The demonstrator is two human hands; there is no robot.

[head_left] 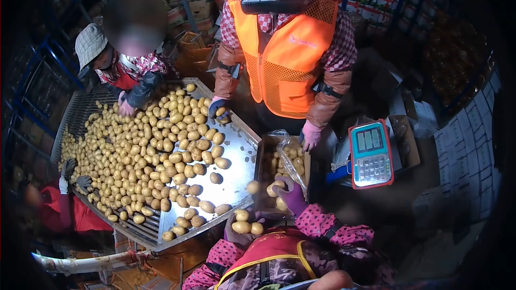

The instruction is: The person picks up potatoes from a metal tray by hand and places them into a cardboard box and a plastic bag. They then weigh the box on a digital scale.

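My left hand [235, 234], in a purple glove, is closed around several potatoes [241, 226] beside the lower edge of the metal sorting table [226, 156]. To its right, my right hand [293, 197], gloved the same way, grips potatoes [274, 188] over the near end of an open cardboard box [267, 161]. One potato [253, 187] lies or hangs just left of that hand; its support cannot be made out. Inside the box are more potatoes and a clear plastic liner [292, 165]. A large heap of potatoes [145, 145] covers much of the table and its slatted part.
Across the box stands a co-worker in an orange vest [290, 59], one hand at the potatoes, the other on the box rim. Other co-workers' hands [126, 104] reach in at the table's far and left sides. A scale display [371, 153] is on the right.
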